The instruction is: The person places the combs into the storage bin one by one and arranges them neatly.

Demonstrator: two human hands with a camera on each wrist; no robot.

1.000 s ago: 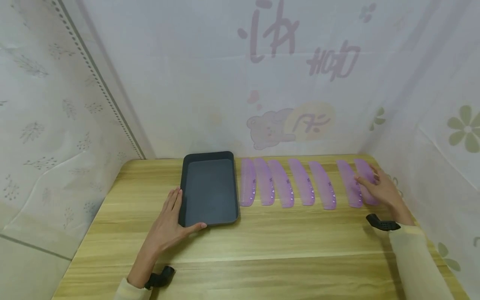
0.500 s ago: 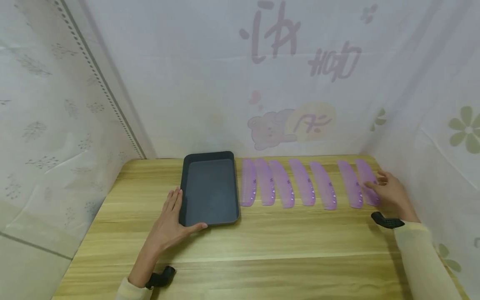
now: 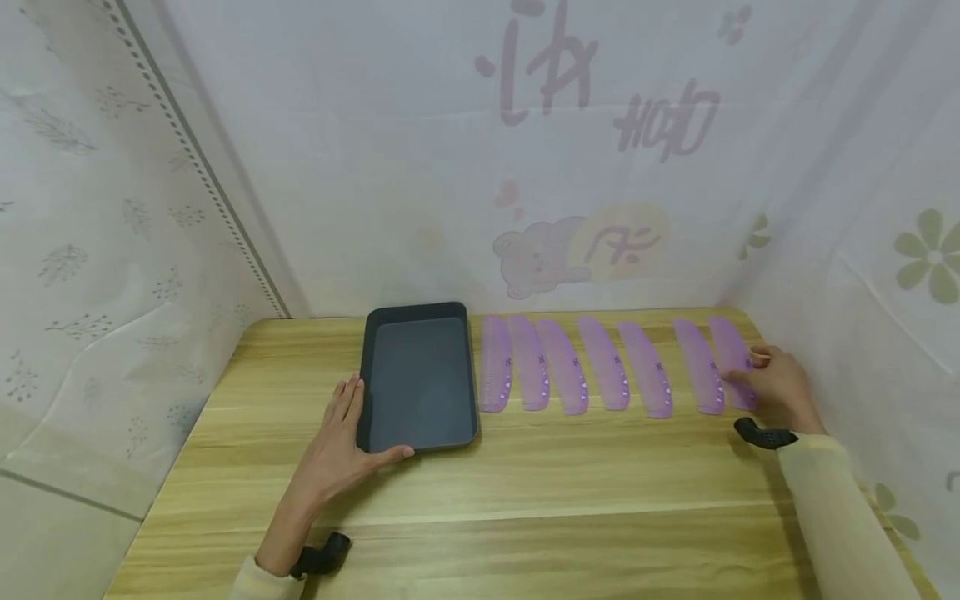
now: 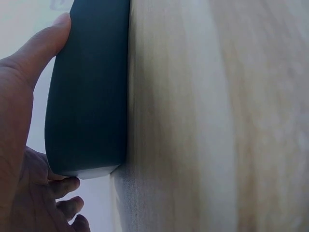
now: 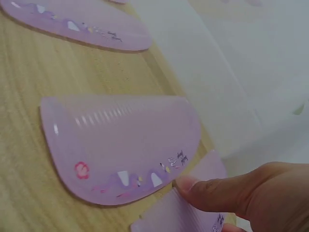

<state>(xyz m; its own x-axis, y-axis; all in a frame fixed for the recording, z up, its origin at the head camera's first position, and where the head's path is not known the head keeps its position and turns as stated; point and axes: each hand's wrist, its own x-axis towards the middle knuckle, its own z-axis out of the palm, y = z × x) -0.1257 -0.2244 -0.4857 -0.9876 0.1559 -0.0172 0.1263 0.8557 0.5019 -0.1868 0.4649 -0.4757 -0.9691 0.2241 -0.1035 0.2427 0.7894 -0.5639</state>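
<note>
In the head view my left hand (image 3: 333, 450) rests at the near-left corner of a dark grey baking tray (image 3: 476, 367), thumb along the front rim and straight fingers against the left side. The left wrist view shows the tray wall (image 4: 91, 96) with the thumb (image 4: 46, 46) at its edge. At the far right, my right hand (image 3: 783, 387) holds the rightmost purple comb (image 3: 726, 337) across its width. Its thumb (image 5: 207, 191) lies at the comb's toothed edge in the right wrist view, the fingers mostly hidden at the other edge. That comb lies flat on the table.
Several more translucent purple combs lie in a row right of the tray, the nearest comb (image 3: 495, 367) close beside it. Another comb (image 3: 700, 367) is just left of my right hand. Fabric walls (image 3: 375, 208) enclose the wooden table (image 3: 562, 492) at the back and sides.
My right hand shifted right off the top of the rightmost comb, then slightly back left, its thumb now at the comb's left edge. The left hand and tray have not moved.
</note>
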